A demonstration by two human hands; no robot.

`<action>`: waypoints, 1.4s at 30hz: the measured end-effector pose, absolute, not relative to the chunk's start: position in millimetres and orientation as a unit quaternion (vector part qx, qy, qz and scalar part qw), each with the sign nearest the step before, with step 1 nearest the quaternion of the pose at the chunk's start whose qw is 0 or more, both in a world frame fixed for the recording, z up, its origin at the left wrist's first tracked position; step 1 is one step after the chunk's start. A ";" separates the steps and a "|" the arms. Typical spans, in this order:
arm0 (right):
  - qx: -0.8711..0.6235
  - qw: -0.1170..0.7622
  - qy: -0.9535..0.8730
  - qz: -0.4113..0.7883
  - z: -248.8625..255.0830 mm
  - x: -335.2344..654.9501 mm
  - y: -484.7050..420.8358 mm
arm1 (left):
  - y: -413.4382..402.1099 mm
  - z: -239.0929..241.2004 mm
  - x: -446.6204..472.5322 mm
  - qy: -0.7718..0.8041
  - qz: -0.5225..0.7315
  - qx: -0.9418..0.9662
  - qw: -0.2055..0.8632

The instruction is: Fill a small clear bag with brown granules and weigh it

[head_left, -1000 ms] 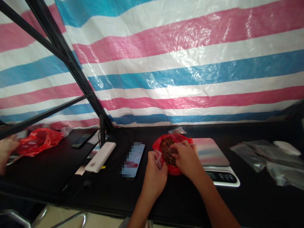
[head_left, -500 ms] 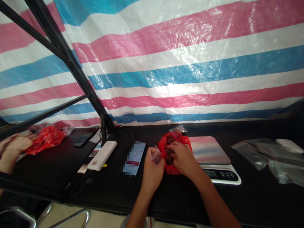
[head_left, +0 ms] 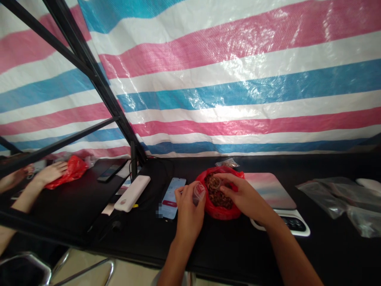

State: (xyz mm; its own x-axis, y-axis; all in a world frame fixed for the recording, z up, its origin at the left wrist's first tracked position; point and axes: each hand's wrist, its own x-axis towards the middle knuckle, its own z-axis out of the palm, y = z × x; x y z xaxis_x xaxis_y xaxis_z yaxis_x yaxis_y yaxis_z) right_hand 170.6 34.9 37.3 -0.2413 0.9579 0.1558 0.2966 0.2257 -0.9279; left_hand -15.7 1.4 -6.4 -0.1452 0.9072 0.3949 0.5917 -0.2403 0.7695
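My left hand [head_left: 190,202] is closed on a small clear plastic bag [head_left: 199,191], whose mouth stands open toward the right. Beside it, a red plastic bag [head_left: 222,212] lies open on the black table, filled with small brown dried pieces [head_left: 218,194]. Over that opening is my right hand [head_left: 235,190], thumb and fingers pinched around what looks like a small clear cup [head_left: 216,182]. The kitchen scale [head_left: 275,190] is partly covered by my right forearm.
A phone [head_left: 174,198] and a white power bank [head_left: 133,194] lie to the left. Several clear bags [head_left: 330,198] are on the right. A filled small bag [head_left: 228,163] lies behind the red one. Across the black frame, another person's hand [head_left: 53,172] touches a red bag [head_left: 73,172].
My right hand has lifted from among the brown pieces, and the clear cup now shows in its fingers. The small bag in my left hand is opened wider. The co-worker's hand has shifted.
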 end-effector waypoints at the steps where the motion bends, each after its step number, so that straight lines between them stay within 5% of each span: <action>1: -0.457 0.401 -0.678 0.413 39.9 170.0 33.1 | 1.5 -6.0 -15.5 0.593 0.467 0.636 0.161; 17: -0.392 0.396 -0.777 0.294 47.6 139.4 20.0 | -0.1 2.0 -10.6 0.545 0.446 0.681 0.203; 42: -0.371 0.382 -0.785 0.317 51.6 145.9 18.5 | -6.2 2.7 -13.5 0.518 0.428 0.697 0.250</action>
